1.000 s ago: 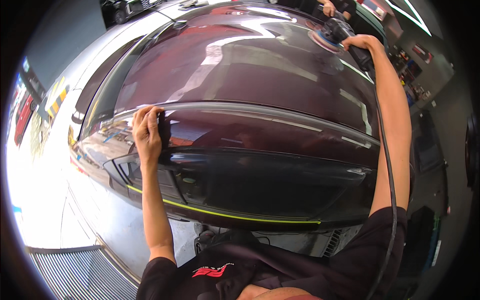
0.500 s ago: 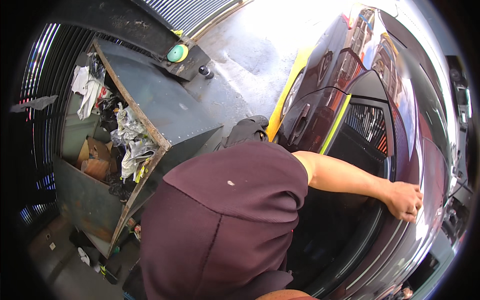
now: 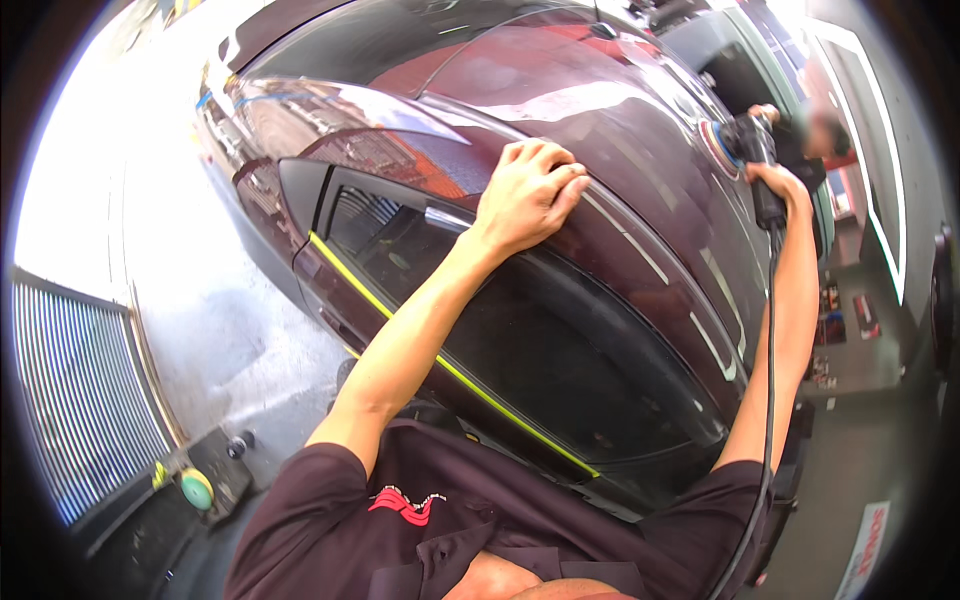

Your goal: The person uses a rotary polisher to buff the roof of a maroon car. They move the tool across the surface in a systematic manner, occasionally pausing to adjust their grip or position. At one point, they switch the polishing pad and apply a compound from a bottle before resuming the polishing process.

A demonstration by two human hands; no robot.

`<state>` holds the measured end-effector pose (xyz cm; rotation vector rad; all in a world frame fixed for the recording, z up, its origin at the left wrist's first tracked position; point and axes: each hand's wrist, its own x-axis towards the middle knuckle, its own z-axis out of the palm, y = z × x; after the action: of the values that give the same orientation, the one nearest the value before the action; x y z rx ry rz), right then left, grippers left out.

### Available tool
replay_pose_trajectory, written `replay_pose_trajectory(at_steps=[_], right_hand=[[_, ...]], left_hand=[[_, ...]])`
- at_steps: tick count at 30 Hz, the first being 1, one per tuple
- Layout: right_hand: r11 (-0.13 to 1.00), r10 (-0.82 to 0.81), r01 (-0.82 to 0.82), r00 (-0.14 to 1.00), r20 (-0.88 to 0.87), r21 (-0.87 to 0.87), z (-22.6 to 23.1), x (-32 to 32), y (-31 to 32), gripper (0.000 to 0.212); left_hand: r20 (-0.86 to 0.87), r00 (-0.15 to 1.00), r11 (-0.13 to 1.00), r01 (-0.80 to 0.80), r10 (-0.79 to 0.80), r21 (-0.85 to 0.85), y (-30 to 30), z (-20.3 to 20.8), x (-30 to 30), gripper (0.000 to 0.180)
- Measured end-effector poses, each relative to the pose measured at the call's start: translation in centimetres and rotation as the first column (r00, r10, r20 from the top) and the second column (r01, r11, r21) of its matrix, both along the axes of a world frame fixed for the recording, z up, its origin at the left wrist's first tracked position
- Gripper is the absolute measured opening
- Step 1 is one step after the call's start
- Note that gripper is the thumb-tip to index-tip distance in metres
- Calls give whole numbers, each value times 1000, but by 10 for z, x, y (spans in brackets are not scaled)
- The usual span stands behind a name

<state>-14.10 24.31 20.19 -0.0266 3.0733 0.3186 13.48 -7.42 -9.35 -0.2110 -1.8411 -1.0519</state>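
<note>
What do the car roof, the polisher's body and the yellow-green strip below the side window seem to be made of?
Car roof: probably painted metal, dark maroon and glossy, since it mirrors bright streaks.
Polisher body: likely hard plastic, black and moulded-looking.
Yellow-green strip: perhaps matte masking tape, being thin and flat; paper or plastic is unclear.
</note>
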Motion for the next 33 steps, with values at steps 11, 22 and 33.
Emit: replay_pose_trajectory(at_steps=[11,22,33], right_hand=[[995,-40,42,999,-19,88,-18,-29,-104,67],[992,118,-115,991,-58,52,-21,-6,-182,58],[1000,1,0,999,-43,22,-19,-5,-131,38]], left_hand=[[-27,999,999,20,-22,-49,8,7,12,14],[-52,999,998,8,-12,-68,8,10,11,15],[-37,999,996,-13,10,-93,10,8,11,16]])
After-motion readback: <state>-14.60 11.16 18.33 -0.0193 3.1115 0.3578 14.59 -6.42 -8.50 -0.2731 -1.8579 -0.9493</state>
